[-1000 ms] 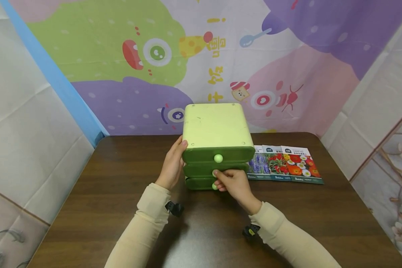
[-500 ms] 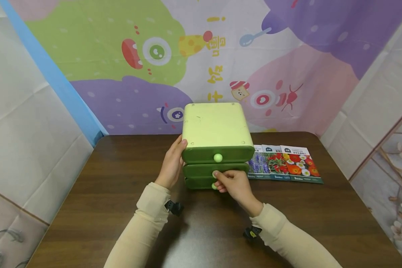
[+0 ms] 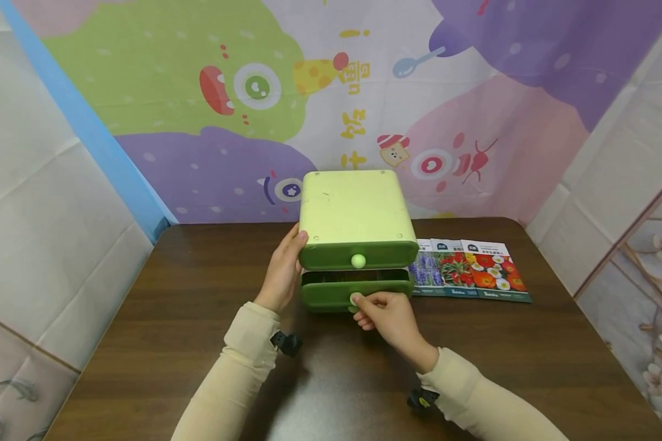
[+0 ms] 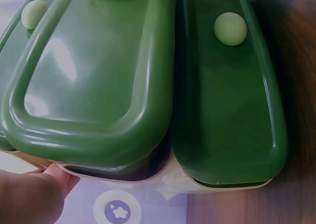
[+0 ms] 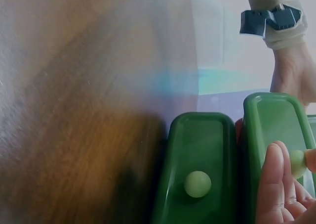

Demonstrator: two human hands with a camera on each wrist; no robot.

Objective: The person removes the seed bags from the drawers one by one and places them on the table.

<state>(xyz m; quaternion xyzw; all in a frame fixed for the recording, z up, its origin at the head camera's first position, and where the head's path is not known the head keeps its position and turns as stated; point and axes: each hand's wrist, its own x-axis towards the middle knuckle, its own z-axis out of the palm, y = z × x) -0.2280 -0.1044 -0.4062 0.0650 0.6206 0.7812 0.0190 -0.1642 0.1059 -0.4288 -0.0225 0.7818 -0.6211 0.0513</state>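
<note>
A small cabinet (image 3: 358,205) with a pale yellow-green body and three dark green drawers stands on the table. Its middle drawer (image 3: 331,295) is pulled partway out, leaving a dark gap under the top drawer (image 3: 325,257). My right hand (image 3: 388,315) pinches the middle drawer's round knob (image 5: 297,163) between thumb and fingers. Flat along the cabinet's left side lies my left hand (image 3: 281,269), thumb at the upper front edge. The bottom drawer (image 5: 197,150) looks closed in the right wrist view, its pale knob (image 4: 230,28) untouched. The drawer's contents are hidden.
Several flower-picture packets (image 3: 493,272) lie overlapping to the right of the cabinet on the brown wooden table (image 3: 198,318). Behind stands a cartoon-printed cloth (image 3: 198,165). Pale panels (image 3: 49,184) flank the table.
The middle drawer has slid out toward me, with my right hand drawing back and slightly down on its knob. My left hand stays on the cabinet's side.
</note>
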